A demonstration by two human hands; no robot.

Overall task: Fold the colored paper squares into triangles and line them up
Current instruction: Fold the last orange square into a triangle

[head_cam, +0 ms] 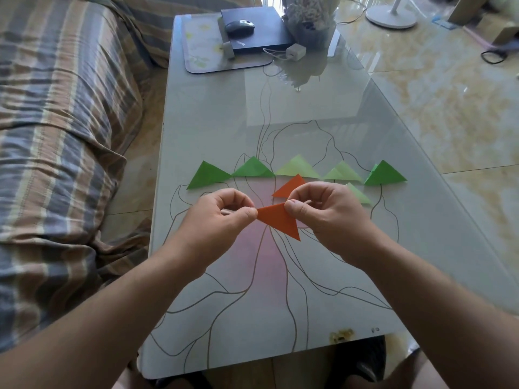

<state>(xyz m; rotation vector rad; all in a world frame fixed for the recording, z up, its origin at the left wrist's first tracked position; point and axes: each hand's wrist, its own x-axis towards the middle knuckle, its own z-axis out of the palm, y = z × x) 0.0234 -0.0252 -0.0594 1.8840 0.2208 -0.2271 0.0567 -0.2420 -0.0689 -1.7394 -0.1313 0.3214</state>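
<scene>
Only the head view to go on. We've got the orange triangle (278, 220) up off the tabletop (280, 113), held between both hands. The left hand (222, 217) pinches its left tip with thumb and forefinger pressed together; the right hand (323, 211) has its fingers (295, 209) clamped on the top edge, thumb on the near face.

Behind it sits the green row (297, 172): five triangles lined up, tips nearly touching. A second orange triangle (290, 187) lies just in front of the row, partly hidden by our right hand, and a pale green piece (359, 194) pokes out past the knuckles; we can't tell if that one is folded properly.

What could go sideways, as we see it:

- The glass looks slick, so a triangle dropped instead of placed might skate into the row and shove the greens out of line.
- Our right hand hovers right over the orange and pale green pieces. Lowering it carelessly could drag them along.
- If the crease isn't pressed flat, the paper may spring open once we let go.
- Setting it down crooked would mess up the second line before it really starts.
</scene>
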